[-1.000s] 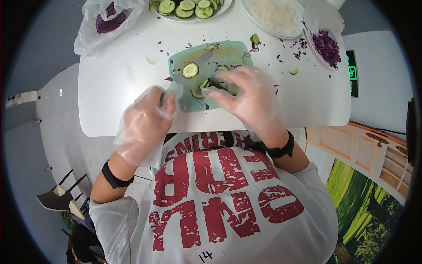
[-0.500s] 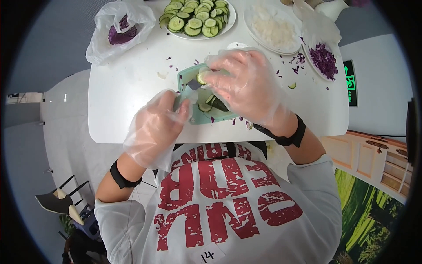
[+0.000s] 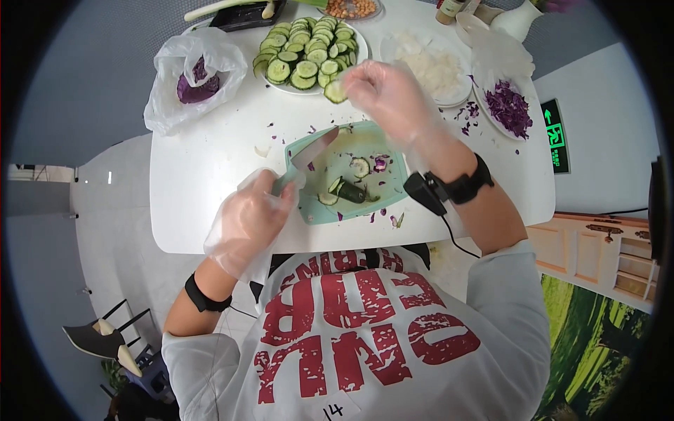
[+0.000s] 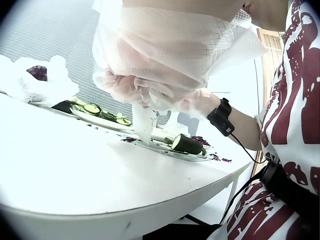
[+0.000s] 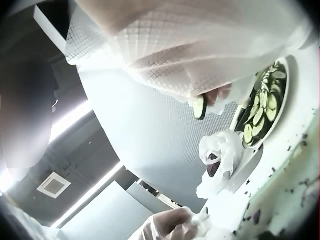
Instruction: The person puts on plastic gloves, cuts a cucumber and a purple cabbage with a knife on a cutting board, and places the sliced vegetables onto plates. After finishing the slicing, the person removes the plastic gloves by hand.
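My gloved left hand [image 3: 256,207] grips the handle of a knife [image 3: 314,150] whose blade lies over the green cutting board [image 3: 382,193]. My gloved right hand [image 3: 382,88] is raised beyond the board and pinches a cucumber slice [image 3: 335,92] next to the plate of cucumber slices [image 3: 306,50]. The same slice [image 5: 199,106] shows between the fingertips in the right wrist view. A cucumber end piece [image 3: 349,191] and a few slices lie on the board; the end piece [image 4: 187,144] also shows in the left wrist view.
On the white table [image 3: 210,161] stand a plastic bag with purple cabbage [image 3: 193,74], a plate of chopped white bits [image 3: 437,69] and a plate of shredded purple cabbage [image 3: 507,107]. Purple scraps lie around the board. A dark tray [image 3: 246,14] sits at the far edge.
My right hand took a cucumber slice off the knife blade and carried it away from the board toward the cucumber plate. The left hand kept its hold on the knife.
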Demonstrator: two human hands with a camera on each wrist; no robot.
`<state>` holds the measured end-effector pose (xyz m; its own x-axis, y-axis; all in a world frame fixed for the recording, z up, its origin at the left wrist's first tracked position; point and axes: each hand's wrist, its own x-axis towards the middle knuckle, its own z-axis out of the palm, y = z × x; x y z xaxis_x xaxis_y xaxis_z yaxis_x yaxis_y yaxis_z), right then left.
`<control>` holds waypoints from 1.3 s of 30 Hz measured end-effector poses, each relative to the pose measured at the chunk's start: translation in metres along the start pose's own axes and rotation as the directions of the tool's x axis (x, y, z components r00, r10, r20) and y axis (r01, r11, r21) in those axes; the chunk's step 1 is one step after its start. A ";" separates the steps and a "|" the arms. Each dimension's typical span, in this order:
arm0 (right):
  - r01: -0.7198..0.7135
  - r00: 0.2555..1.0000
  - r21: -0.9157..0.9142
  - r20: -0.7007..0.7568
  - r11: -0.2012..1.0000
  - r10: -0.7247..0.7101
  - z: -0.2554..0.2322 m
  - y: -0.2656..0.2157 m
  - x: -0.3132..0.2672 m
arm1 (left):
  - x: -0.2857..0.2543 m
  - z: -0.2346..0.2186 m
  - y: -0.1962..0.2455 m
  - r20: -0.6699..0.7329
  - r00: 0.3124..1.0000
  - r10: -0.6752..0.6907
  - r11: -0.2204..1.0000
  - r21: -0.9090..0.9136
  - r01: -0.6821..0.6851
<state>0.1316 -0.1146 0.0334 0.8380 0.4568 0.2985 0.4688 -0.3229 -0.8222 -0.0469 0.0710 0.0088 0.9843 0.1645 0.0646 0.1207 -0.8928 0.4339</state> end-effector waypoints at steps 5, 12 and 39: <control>-0.245 0.966 -0.096 0.064 0.965 0.252 0.004 0.023 0.057 | 0.009 -0.003 -0.002 -0.016 0.997 -0.075 0.997 -0.034 0.074; -0.145 0.989 -0.377 -0.025 0.915 0.146 0.032 0.052 0.102 | 0.008 0.000 -0.004 -0.062 0.992 -0.109 0.987 -0.123 0.101; 0.155 0.954 -0.333 0.293 0.930 -0.054 0.010 0.010 -0.112 | -0.045 0.014 -0.004 0.156 0.980 -0.126 0.961 -0.228 0.160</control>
<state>0.0399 -0.1605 -0.0136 0.6927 0.6966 0.1868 0.6588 -0.5058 -0.5569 -0.0895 0.0613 -0.0088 0.9693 0.2079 -0.1315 0.2436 -0.7358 0.6318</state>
